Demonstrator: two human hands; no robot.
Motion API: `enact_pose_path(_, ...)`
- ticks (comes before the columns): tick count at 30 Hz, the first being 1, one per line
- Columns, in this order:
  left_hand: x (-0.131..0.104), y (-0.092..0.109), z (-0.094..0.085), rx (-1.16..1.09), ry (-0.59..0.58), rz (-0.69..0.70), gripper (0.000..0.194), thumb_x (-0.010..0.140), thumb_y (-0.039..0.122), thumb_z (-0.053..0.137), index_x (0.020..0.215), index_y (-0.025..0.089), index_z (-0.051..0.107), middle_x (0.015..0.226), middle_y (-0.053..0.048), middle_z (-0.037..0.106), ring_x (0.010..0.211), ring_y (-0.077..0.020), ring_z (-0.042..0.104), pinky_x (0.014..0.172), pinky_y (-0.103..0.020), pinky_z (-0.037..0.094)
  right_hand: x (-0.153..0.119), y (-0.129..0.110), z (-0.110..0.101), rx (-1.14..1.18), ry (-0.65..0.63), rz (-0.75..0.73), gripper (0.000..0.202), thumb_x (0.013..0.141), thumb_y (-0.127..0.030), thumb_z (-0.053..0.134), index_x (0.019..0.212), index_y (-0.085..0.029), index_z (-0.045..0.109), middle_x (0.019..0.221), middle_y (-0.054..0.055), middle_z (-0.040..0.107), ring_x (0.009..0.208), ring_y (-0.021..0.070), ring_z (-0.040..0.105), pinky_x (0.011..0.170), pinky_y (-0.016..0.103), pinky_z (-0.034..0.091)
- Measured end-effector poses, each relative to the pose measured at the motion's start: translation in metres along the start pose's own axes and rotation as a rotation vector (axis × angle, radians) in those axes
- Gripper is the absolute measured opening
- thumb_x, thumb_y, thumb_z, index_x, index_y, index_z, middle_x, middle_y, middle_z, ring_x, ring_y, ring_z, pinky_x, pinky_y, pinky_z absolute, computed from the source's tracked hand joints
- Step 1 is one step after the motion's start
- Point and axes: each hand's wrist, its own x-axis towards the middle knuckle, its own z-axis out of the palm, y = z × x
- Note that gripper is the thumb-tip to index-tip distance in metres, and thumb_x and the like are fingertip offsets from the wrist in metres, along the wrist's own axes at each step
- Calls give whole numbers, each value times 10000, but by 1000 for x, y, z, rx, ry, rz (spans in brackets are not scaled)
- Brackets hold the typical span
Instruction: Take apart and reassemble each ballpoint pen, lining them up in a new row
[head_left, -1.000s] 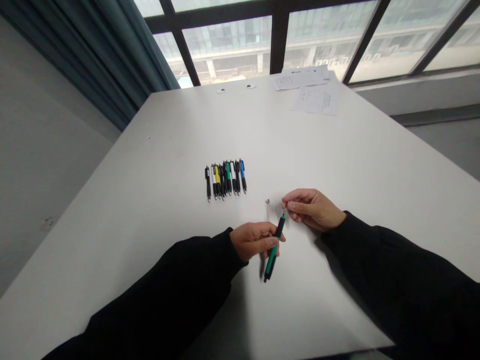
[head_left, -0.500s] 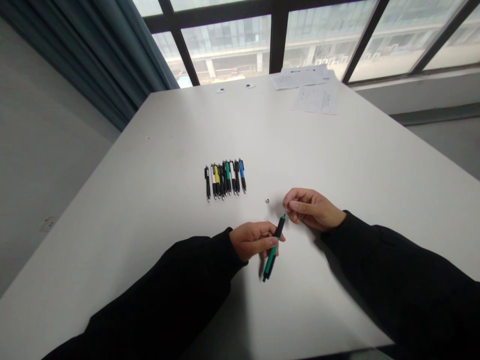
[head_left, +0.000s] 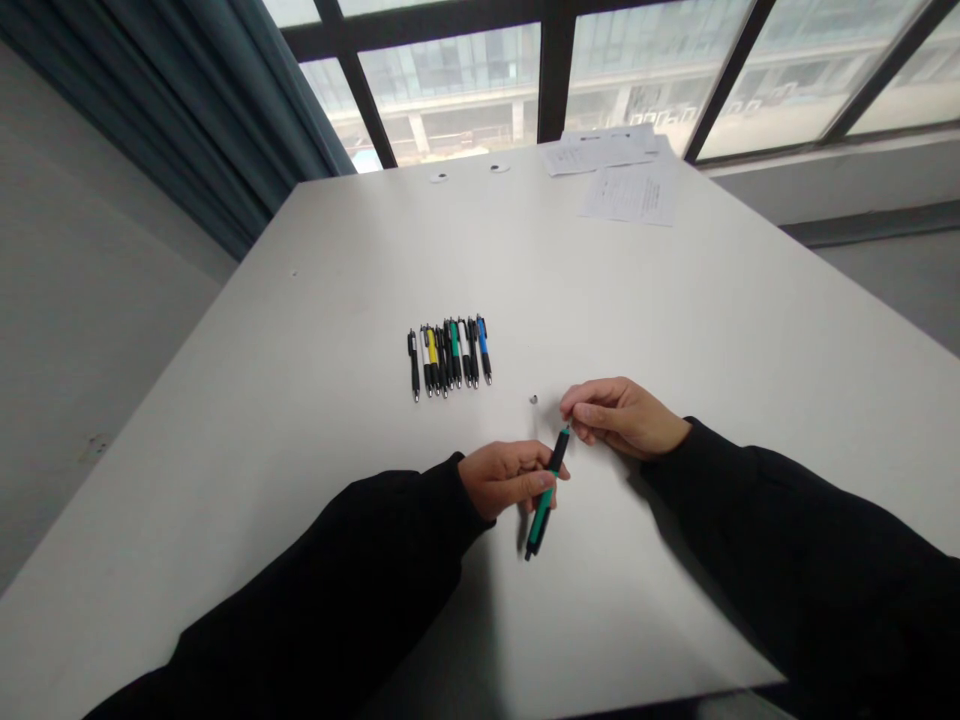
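Note:
A green and black pen (head_left: 541, 515) is held aslant by my left hand (head_left: 506, 478), its thumb on top and its fingers underneath. The clip end points toward me and the narrow end points away. Just beyond that narrow end, the fingers of my right hand (head_left: 619, 415) are pinched together. Something tiny and pale shows at these fingertips, too small to name. On the table a little left of the right hand lies a small dark and shiny piece (head_left: 534, 400), touched by neither hand.
Several pens (head_left: 453, 355) in black, yellow, white, green and blue lie side by side on the white table (head_left: 337, 380). Papers (head_left: 630, 190) rest at the far edge by the window. Two flat oval fittings (head_left: 499, 169) sit along that edge. A curtain (head_left: 202, 110) hangs at the left.
My right hand has shifted slightly left, bringing its pinched fingertips to the pen's narrow end. My left hand keeps its hold on the pen almost unmoved.

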Motion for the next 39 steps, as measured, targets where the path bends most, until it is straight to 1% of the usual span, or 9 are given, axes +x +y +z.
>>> enact_pose_path(4, 0, -1, 0, -11, -14, -4, 448, 841, 495, 630, 1024, 85, 617, 756, -77, 656, 602, -108, 589, 554, -215, 467, 0, 1, -1, -29, -20, -2, 196, 704, -273, 811, 835, -138, 755, 696, 35, 676, 507, 70, 537, 462, 190, 442)
enact_pose_path(16, 0, 0, 0, -8, -16, 5, 427, 844, 476, 634, 1019, 86, 623, 753, -79, 661, 597, -105, 591, 552, -207, 472, 1, 2, -6, -135, -99, -31, 181, 711, -272, 800, 838, -149, 761, 669, 20, 658, 533, 84, 513, 501, 220, 419)
enact_pose_path(23, 0, -3, -2, -68, -46, 41, 397, 862, 441, 626, 1041, 86, 616, 836, -112, 690, 678, -132, 629, 637, -242, 502, -3, -1, -4, -251, -178, -51, 220, 745, -317, 770, 891, -154, 744, 763, 32, 666, 596, 102, 532, 573, 252, 453)
enact_pose_path(26, 1, -1, -1, -130, -38, 71, 374, 858, 424, 638, 1019, 87, 621, 862, -123, 698, 733, -154, 645, 690, -269, 508, -5, -1, 3, -449, -90, -165, 232, 820, -358, 692, 939, -160, 715, 797, 46, 646, 612, 119, 535, 575, 269, 456)
enact_pose_path(29, 2, 1, 1, -178, -44, 90, 362, 844, 409, 659, 1004, 85, 627, 880, -133, 704, 739, -161, 651, 694, -281, 510, -2, 1, 11, -811, 57, -380, 260, 860, -334, 638, 1068, -185, 682, 956, 87, 623, 692, 144, 555, 633, 297, 480)
enact_pose_path(32, 3, 2, 1, -214, -61, 92, 352, 823, 393, 689, 984, 83, 640, 889, -137, 706, 740, -163, 654, 672, -271, 512, 7, 5, 17, -1089, 65, -486, 386, 860, -298, 628, 1235, -207, 612, 1151, 134, 578, 806, 182, 580, 732, 344, 502)
enact_pose_path(34, 3, 2, 1, -227, -61, 90, 336, 817, 375, 700, 976, 84, 649, 887, -133, 707, 752, -162, 657, 675, -264, 513, 13, 6, 18, -1167, 39, -504, 325, 882, -250, 588, 1199, -195, 638, 1105, 135, 604, 863, 205, 591, 787, 364, 494)
enact_pose_path(36, 3, 1, 1, -223, -61, 85, 324, 820, 361, 700, 981, 84, 653, 886, -128, 707, 758, -159, 658, 686, -262, 514, 17, 7, 17, -1178, 31, -505, 233, 899, -188, 540, 1075, -177, 694, 999, 120, 640, 871, 205, 597, 812, 365, 478)
enact_pose_path(39, 1, 0, 0, -194, -55, 69, 322, 831, 356, 689, 998, 83, 655, 894, -129, 707, 758, -152, 654, 697, -262, 512, 17, 3, 13, -1029, 51, -438, 162, 888, -203, 572, 947, -171, 720, 902, 87, 663, 782, 172, 591, 758, 337, 472)
